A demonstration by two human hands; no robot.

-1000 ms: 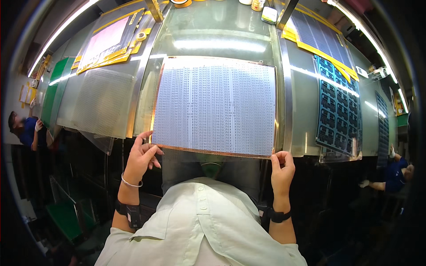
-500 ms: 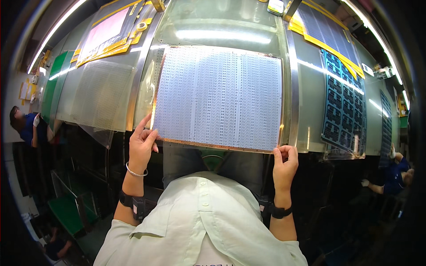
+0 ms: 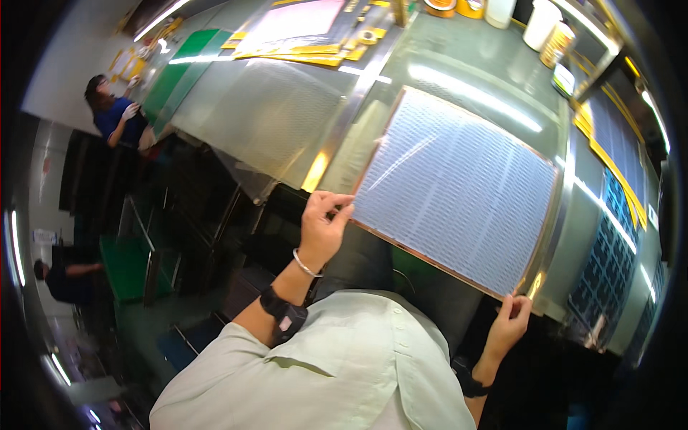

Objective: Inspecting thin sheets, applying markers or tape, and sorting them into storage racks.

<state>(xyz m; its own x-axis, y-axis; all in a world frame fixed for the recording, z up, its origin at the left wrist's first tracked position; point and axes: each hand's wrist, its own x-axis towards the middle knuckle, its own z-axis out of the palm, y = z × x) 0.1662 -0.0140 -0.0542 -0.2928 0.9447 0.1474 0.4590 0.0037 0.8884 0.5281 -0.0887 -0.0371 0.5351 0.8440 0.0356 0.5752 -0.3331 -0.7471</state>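
A thin rectangular circuit panel (image 3: pixel 459 193), pale blue with fine rows of repeated marks and copper-coloured edges, lies between my hands over a glass-topped table. My left hand (image 3: pixel 326 218) pinches its near left corner between thumb and fingers. At the near right corner, my right hand (image 3: pixel 512 319) grips the panel's edge between thumb and forefinger. The near edge reaches out past the table, above my lap. Whether the panel's far part touches the glass, I cannot tell.
Left of the panel lies a translucent patterned sheet (image 3: pixel 261 118), with yellow-edged films (image 3: pixel 294 29) and a tape roll (image 3: pixel 368 36) beyond. Bottles (image 3: pixel 557 44) stand at the back. A blue-and-black patterned sheet (image 3: pixel 609 265) is on the right. A co-worker (image 3: pixel 115 111) is at far left.
My view has swung to the left, so table and panel appear turned and shifted right. Both hands keep their grip on the panel's near corners. Bottles at the back have come into view.
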